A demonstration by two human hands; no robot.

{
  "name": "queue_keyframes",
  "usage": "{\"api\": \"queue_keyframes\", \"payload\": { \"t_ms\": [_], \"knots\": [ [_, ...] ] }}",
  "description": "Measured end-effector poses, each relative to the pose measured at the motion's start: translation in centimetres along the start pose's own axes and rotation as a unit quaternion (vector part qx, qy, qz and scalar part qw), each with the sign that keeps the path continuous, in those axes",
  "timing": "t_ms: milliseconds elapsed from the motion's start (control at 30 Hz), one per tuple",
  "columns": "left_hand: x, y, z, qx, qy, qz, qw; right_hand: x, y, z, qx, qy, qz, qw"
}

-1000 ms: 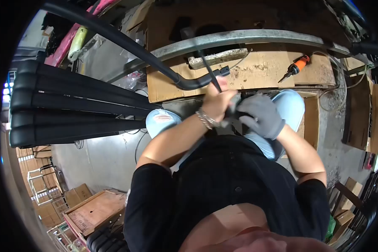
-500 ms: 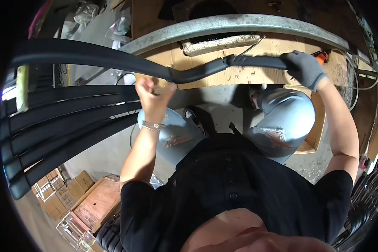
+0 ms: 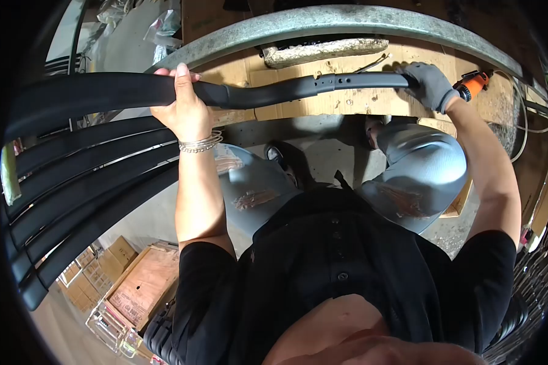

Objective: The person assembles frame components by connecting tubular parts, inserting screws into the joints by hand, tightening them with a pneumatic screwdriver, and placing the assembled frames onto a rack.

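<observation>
The bent black tube (image 3: 268,96) runs nine to three o'clock. The left hand (image 3: 187,114) clasps its thicker length; the gloved right hand (image 3: 432,88), nearer the drilled joint (image 3: 326,83), grips its slimmer end.

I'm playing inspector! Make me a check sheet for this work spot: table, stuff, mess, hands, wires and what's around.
Surface: tan worktop, spotted with dark marks.
Job's things: bent black tube, with small holes near a joint.
Clutter: orange tool and rough, pale block on the worktop.
Hands: bare left hand grips the tube; gloved right hand holds its end.
Cables: thin pale cord curves down at the right.
Surroundings: curved metal bar beyond the tube; more black tubes at left.
</observation>
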State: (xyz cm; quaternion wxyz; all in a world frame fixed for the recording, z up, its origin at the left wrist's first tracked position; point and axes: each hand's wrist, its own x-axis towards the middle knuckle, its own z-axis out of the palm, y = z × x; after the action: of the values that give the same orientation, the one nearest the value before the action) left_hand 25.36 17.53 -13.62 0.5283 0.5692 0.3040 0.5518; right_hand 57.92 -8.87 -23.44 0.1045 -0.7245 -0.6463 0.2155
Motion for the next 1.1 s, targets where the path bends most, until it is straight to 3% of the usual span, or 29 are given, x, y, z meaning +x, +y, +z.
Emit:
{"api": "queue_keyframes", "payload": {
  "t_ms": [333,700,1100],
  "knots": [
    [0.1,-0.2,0.3,-0.003,0.007,-0.005,1.000,2.3,-1.7,1.6,0.027,-0.015,0.029,0.999],
    [0.0,-0.3,0.2,-0.001,0.002,-0.005,1.000,2.2,-1.1,2.7,0.013,0.043,-0.009,0.999],
    [-0.1,-0.2,0.2,0.023,0.005,0.000,1.000,2.5,-2.3,2.1,-0.041,0.010,0.019,0.999]
  ]
}}
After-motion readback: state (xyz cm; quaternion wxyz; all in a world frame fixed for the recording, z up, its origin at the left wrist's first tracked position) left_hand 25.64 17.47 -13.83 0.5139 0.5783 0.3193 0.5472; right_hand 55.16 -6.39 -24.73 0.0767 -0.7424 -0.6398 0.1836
